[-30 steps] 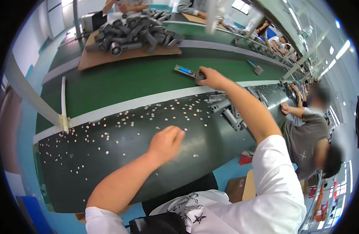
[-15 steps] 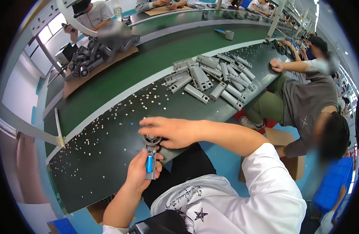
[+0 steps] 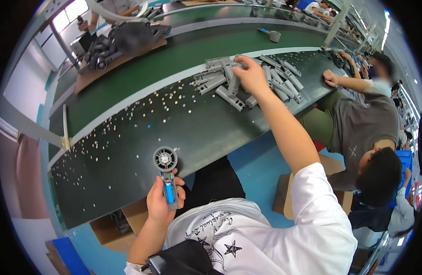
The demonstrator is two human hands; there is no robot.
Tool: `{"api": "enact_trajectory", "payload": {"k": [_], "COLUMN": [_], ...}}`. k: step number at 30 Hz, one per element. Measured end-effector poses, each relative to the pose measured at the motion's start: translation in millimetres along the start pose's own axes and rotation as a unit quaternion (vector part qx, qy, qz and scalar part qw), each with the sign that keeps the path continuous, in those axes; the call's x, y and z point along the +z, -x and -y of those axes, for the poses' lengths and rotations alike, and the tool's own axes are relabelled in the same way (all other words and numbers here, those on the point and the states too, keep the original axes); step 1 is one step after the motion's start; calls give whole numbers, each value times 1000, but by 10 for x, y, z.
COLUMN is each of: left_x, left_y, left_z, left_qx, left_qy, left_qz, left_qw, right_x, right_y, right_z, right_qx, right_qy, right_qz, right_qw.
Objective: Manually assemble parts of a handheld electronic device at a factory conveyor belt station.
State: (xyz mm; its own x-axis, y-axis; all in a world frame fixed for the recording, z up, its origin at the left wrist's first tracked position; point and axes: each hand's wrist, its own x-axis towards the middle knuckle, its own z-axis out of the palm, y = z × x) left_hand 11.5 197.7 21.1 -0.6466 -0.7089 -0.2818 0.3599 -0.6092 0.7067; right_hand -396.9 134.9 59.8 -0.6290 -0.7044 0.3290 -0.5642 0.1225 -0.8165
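Observation:
My left hand (image 3: 158,201) is wrapped round the grey handle of a small handheld fan (image 3: 165,159), whose round head points away from me. The handle's front is uncovered, showing a blue cylindrical battery (image 3: 169,193) and a little circuit board. Out at the far side of the bench, my right hand (image 3: 254,78) reaches into a pile of grey plastic handle shells (image 3: 213,84). Its thumb and fingers close on the upper end of one handle shell (image 3: 234,86); the hand partly hides that shell and its neighbours.
Small pale dots (image 3: 114,123) are scattered over the dark bench (image 3: 128,183). Beyond runs a green conveyor belt (image 3: 192,50) carrying a blue-handled grey part (image 3: 274,35). Grey fan parts (image 3: 101,50) lie on cardboard at far left. A co-worker (image 3: 367,119) sits at right near a cardboard box (image 3: 330,165).
My right hand has left the fan head, moved up and right to the pile, and taken hold of a handle shell. My left hand still holds the fan, now slightly lower and further left.

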Motion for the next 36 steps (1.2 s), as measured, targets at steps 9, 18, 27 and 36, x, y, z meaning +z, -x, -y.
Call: {"api": "enact_trajectory", "payload": {"k": [9,18,27,36], "left_x": [-20,-135,-147,-100], "left_y": [-53,14,-9,44], "left_z": [1,-60,-43,-19], "left_qx": [39,63,101,133], "left_qy": [16,117,142,106], "left_qz": [-8,-21,30,25], "left_qw": [999,991,984,985], "right_x": [406,512,422,656], "right_y": [1091,1372,2551,2560], "right_z": [390,467,1029,1220], "right_qx": [86,-236,-214,-276], "right_qy": [26,82,-93,-59], "right_qz": [208,186,202,185], "right_qw": [974,950,951,941]}}
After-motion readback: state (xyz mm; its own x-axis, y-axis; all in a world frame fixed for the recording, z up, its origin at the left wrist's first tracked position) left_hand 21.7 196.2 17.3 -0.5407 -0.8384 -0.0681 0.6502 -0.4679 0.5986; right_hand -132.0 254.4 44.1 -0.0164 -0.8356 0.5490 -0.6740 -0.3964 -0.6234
